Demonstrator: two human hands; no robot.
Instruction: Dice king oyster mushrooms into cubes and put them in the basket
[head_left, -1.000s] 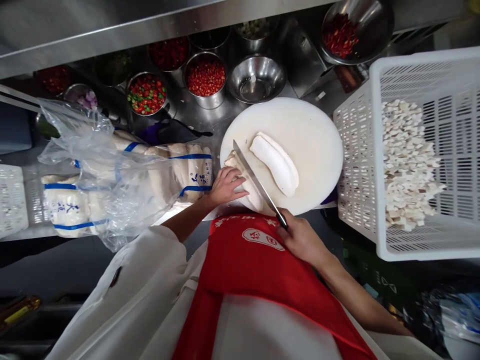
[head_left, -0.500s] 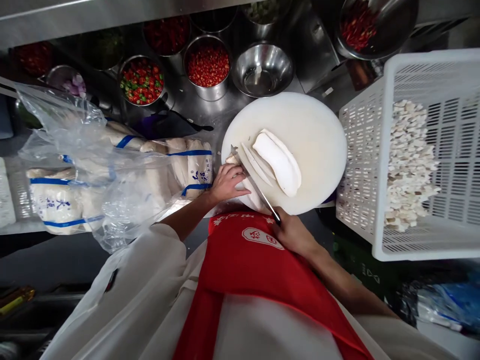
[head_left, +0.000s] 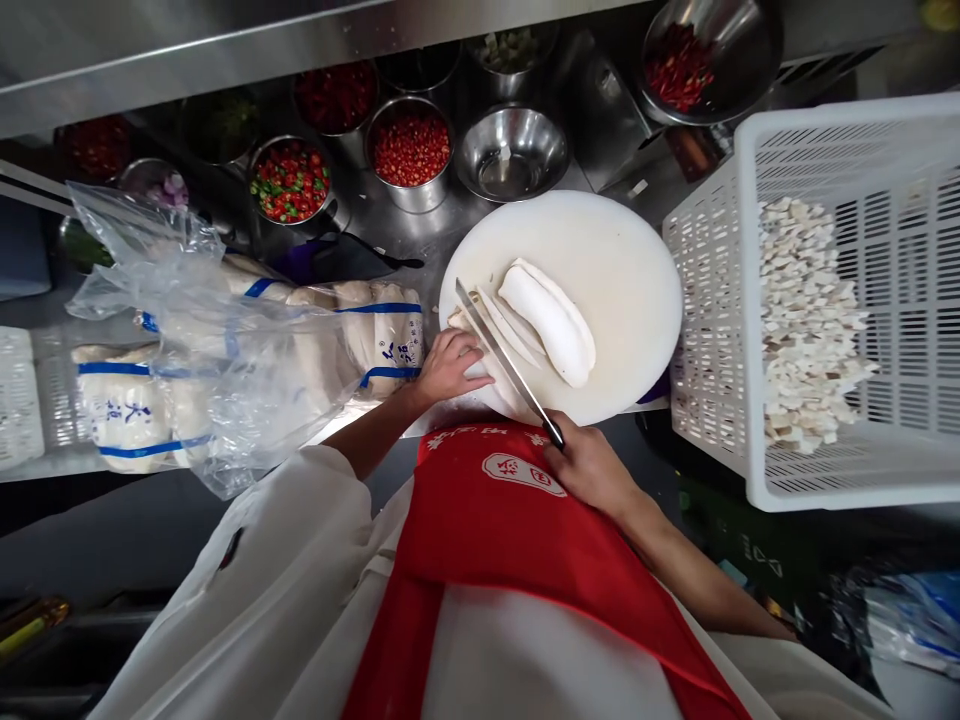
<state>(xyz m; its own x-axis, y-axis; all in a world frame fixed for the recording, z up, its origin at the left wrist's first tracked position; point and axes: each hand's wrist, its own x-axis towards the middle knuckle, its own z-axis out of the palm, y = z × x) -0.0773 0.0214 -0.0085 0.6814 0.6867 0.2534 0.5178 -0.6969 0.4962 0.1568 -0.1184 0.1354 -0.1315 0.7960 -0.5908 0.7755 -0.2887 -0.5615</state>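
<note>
My right hand [head_left: 592, 465] is wrapped round the black handle of a long kitchen knife [head_left: 504, 360] at the near edge of the round white cutting board [head_left: 637, 250]. The blade points away to the left, beside the fingers of my left hand [head_left: 452, 365]. Those fingers press a pale king oyster mushroom [head_left: 498, 398] onto the board, mostly hidden under the hand. Just right of the blade lie thin mushroom slices [head_left: 519, 333]. Beside them rests a thick, white-faced mushroom piece [head_left: 551, 325].
Plastic bags of whole mushrooms [head_left: 390, 335] lie left of the board. On the right stands a white slatted basket [head_left: 712, 330] holding chopped mushroom pieces [head_left: 810, 330]. Behind are a steel bowl [head_left: 514, 155], pots of chopped chillies [head_left: 412, 150] and a black-handled utensil [head_left: 382, 258].
The knife blade has lifted slightly and now shows more of its face above the slices. Both hands stay almost in place, while the view has shifted a little.
</note>
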